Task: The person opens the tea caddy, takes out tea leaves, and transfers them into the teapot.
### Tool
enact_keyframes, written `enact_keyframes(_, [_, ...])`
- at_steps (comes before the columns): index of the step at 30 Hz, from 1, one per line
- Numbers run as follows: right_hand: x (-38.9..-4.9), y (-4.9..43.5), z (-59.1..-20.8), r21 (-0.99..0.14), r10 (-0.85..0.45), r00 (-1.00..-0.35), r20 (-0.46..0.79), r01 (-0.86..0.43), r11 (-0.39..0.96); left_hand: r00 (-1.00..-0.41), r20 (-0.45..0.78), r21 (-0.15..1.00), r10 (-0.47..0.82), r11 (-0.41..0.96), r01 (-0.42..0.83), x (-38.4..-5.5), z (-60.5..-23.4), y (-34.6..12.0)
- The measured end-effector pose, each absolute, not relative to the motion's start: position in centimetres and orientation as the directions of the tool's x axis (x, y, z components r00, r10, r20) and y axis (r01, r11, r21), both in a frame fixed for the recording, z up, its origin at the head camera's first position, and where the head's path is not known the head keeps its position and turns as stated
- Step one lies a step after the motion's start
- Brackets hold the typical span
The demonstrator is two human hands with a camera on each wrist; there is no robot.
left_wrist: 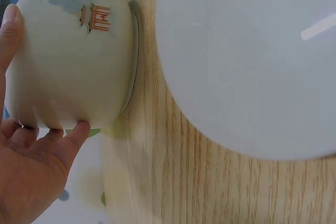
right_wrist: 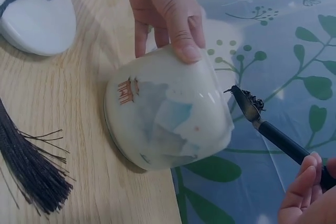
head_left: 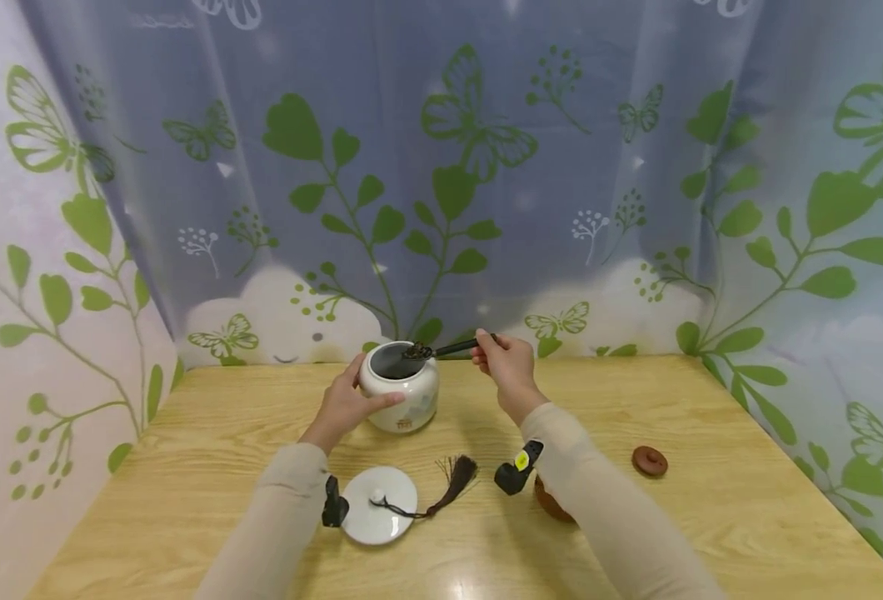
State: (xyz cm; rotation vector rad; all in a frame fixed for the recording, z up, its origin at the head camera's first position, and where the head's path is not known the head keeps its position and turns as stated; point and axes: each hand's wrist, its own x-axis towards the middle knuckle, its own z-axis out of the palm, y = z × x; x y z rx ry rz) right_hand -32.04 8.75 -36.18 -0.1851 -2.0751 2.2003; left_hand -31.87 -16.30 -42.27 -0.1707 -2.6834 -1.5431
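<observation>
A round white ceramic jar (head_left: 410,410), with a painted landscape and a small red pavilion, stands upright on the table near its back edge. My left hand (head_left: 342,408) grips its left side, the thumb across the front and the fingers around the wall (left_wrist: 58,87). My right hand (head_left: 509,367) holds a tea scoop (right_wrist: 286,141) by its black handle. Dark curled tea leaves (head_left: 416,352) lie heaped on the scoop's tip, which is over the jar's open mouth in the head view. Most of the jar's inside is hidden.
On the wooden table (head_left: 224,467), the white jar lid (head_left: 396,529) lies in front of the jar, its cord ending in a dark tassel (head_left: 460,477). A reddish-brown vessel (head_left: 552,502) is mostly hidden under the right sleeve. Further right lies a small brown lid (head_left: 650,461). Patterned curtains hang behind.
</observation>
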Motion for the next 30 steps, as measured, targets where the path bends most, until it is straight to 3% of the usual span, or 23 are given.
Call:
enact_keyframes(18, [-29.1, 14.8, -35.4, -0.995, 0.181, -0.983, -0.027, 0.008, -0.104, -0.991, 0.098, 0.867, 0.086, 0.482, 0.128, -31.8, -42.3, -16.4])
enact_keyframes(30, [-25.0, 20.7, -36.1, -0.997, 0.244, -0.970, 0.006, -0.024, -0.071, -0.991, 0.093, 0.867, 0.100, 0.481, 0.130, -31.9, -42.3, -16.3])
